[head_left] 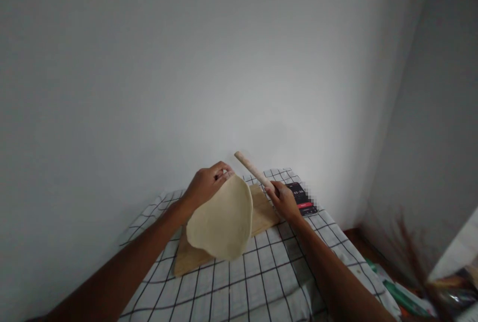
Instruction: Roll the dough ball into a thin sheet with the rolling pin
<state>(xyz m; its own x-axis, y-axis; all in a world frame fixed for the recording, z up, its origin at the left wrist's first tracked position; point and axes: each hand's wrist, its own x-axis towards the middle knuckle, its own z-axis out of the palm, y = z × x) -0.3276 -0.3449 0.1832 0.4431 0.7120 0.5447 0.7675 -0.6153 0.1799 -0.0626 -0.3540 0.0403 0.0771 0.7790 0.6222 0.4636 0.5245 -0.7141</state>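
A thin, flattened sheet of dough (224,222) hangs from my left hand (212,177), whose fingers pinch its upper edge. The sheet is roughly round with a wavy rim, and it hides much of the wooden board (263,210) behind and below it. In my right hand (284,200) is a slim wooden rolling pin (252,166), gripped near one end and slanting up to the left. Its far end points over the back of the board, apart from the dough.
A checked cloth (257,282) covers the table under the board. Beside my right hand lies a phone (300,197) with a timer on its screen. A pale wall (224,63) rises behind the table. Green and white packaging (405,294) is at the lower right.
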